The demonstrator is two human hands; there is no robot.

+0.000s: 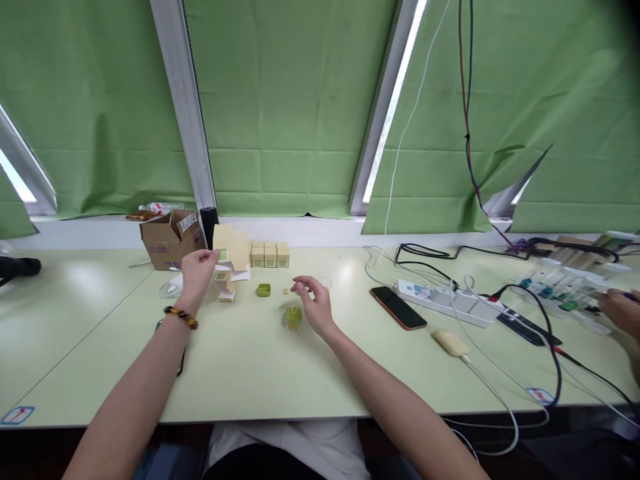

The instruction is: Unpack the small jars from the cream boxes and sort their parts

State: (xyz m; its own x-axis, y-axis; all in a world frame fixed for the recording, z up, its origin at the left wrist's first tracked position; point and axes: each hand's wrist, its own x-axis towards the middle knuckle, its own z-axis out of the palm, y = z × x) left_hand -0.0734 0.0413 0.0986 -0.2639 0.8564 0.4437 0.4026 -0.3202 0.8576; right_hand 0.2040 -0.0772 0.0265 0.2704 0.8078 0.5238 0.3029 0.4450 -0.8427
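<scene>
From the small cup [293,323] on the tabletop [250,373]: small dish [264,294] between ten and eleven o'clock; row of little boxes [270,255] at eleven, behind it; packaging [237,251] at ten, cardboard box [167,252] farther out; phone [399,308] at three, power strip [440,305] beyond.

A dark phone [399,308] lies beside a power strip [434,304], green blinds [290,107] hanging behind.

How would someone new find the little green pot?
Start at the long pale table, then go to the camera wearer's right hand. Just left of its palm stands the little green pot. Unlike the squarish green piece farther back and to the left, this one has see-through sides.
</scene>
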